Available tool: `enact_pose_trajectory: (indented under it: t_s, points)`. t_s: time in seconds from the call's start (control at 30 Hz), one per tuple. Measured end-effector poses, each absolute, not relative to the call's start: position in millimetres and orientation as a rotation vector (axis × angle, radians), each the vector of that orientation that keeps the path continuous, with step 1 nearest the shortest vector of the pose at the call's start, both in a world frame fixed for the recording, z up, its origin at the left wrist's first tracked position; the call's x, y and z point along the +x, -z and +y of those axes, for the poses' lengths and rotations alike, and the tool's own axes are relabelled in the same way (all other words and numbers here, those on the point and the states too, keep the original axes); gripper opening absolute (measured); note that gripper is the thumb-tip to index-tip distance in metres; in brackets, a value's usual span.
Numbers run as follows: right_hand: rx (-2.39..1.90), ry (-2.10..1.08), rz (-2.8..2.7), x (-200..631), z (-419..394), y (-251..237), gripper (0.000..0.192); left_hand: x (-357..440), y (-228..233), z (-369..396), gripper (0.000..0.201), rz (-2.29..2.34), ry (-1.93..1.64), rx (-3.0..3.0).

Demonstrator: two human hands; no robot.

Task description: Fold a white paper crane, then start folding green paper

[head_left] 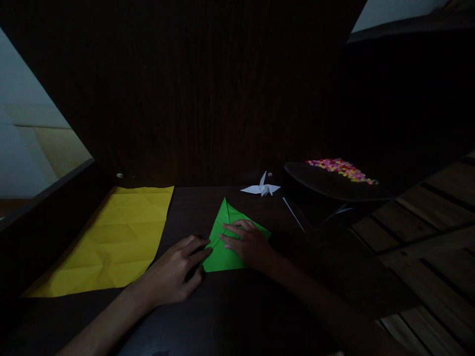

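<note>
A green sheet of folded paper (224, 259) lies on the dark tabletop, creased into a pointed shape with one tip upward. My left hand (178, 269) touches its left edge with outstretched fingertips, the thumb apart and lower down. Across the right part of the paper rests my right hand (247, 242), its fingers spread and pressing on the surface; it hides some of the folds. Behind the green paper stands a white origami crane (261, 189). To the left, a large yellow sheet (122, 232) with many creases lies spread out.
On a raised curved shelf (297, 170) at the right lies a pile of small pink, red and yellow pieces (341, 169). A dark upright panel (222, 99) closes off the back. A low side wall (48, 202) borders the left. Wooden slats (426, 222) show at right.
</note>
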State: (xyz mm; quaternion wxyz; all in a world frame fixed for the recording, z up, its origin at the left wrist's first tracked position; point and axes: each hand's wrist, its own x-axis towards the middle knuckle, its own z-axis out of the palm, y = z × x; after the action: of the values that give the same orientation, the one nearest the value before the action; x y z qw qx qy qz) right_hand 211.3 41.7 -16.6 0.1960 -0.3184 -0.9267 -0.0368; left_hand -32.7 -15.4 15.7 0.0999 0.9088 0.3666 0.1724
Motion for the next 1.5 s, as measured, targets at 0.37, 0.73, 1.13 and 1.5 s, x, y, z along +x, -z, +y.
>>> enact_pose_trajectory:
  t_s: [0.37,0.73,1.13,1.5]
  points:
    - [-0.947,0.097,-2.53,210.0,37.4,26.1,0.026,-20.3,7.4,-16.7,0.055,1.232,-0.505,2.794]
    - [-0.929,-0.05,-2.525,211.8,37.1,21.9,0.032,-25.8,5.2,-13.6,0.063,1.159,-0.527,2.688]
    - [-0.691,-0.346,-2.672,228.1,44.3,5.4,0.056,-27.5,-16.6,-13.2,0.039,1.071,-0.479,2.573]
    - [-0.624,-0.375,-2.725,227.3,43.2,6.2,0.05,-30.0,-11.7,-11.1,0.052,1.083,-0.542,2.566]
